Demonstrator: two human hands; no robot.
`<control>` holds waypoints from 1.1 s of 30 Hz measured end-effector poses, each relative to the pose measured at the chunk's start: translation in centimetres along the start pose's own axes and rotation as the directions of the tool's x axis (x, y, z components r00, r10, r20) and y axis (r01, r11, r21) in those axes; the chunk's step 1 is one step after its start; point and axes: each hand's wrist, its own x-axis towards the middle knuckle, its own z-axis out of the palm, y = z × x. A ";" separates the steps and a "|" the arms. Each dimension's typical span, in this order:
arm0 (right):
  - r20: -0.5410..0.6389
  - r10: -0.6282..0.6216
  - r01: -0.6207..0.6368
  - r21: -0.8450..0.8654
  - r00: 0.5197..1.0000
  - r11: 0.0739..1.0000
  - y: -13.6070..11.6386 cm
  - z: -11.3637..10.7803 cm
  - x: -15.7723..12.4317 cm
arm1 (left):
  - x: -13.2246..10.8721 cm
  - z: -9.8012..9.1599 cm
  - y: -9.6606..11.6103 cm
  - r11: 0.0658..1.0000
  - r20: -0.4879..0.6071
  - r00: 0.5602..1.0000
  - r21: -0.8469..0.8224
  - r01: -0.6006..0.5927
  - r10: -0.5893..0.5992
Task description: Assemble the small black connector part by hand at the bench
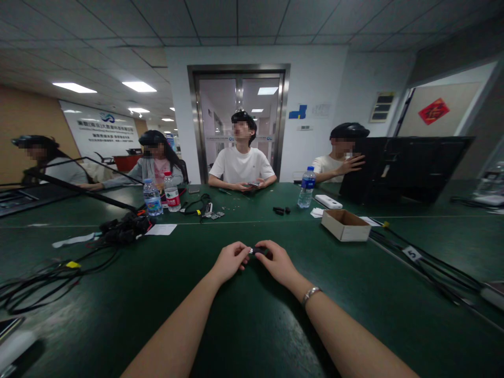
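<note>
1. The left hand (231,260) and the right hand (279,261) meet just below the centre of the frame, fingertips drawn together over the green bench (252,325).
2. Between them is a small dark part (259,250) with a pale metallic end toward the left hand. Both hands are pinched onto it: the left at the metallic end, the right curled over the dark body. It is too small to tell what kind of part it is.
3. Both forearms run up from the lower edge, and the right wrist wears a metal bracelet (311,295).
4. Right of centre, well apart from the hands, stands an open cardboard box (345,224). Above it lie a white device (328,201) and a clear water bottle (306,187) with a blue label.
5. Near the centre, higher up, lie a few small black pieces (281,210).
6. Left of centre, a white sheet (161,229) lies just beside a black bundle of gear (124,228). Cables (35,289) trail from it toward the lower left, near a yellow tag (73,264).
7. Above the bundle stand two more bottles, a blue-labelled one (151,198) and a red-labelled one (171,192), close together.
8. At the right, a black panel (405,168) stands upright with another person's hand (352,164) on its left edge. Below it, a tag marked "5" (412,254) lies on the bench.
9. Four other people sit along the far side, in the upper half of the frame.
</note>
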 end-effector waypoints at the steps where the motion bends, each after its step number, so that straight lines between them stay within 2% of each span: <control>1: -0.001 -0.001 0.001 0.001 1.000 1.000 0.0 0.0 0.0 | 0.1 0.0 -0.1 1.000 -0.006 1.000 0.017 0.004 -0.004; 9: 0.007 -0.017 0.017 -0.005 1.000 1.000 0.0 0.1 0.0 | 0.4 0.2 -0.4 0.996 -0.061 0.998 0.076 0.034 -0.030; 15: 0.005 -0.027 0.027 -0.015 1.000 1.000 0.2 0.0 0.0 | 0.5 0.2 -0.6 0.996 -0.050 0.999 0.091 0.024 -0.019; 22: -0.011 -0.016 0.016 -0.001 1.000 1.000 0.1 0.1 0.0 | 0.6 0.2 -1.1 0.999 -0.027 0.999 -0.026 -0.041 0.041; 26: -0.003 -0.012 0.011 -0.005 1.000 1.000 0.2 0.1 0.0 | 0.6 0.1 -1.2 0.995 -0.029 0.996 -0.038 -0.091 0.090; 33: 0.095 -0.057 0.058 -0.007 0.994 0.998 0.3 0.1 0.0 | 0.5 0.2 -1.1 0.988 -0.060 0.986 -0.025 -0.155 0.154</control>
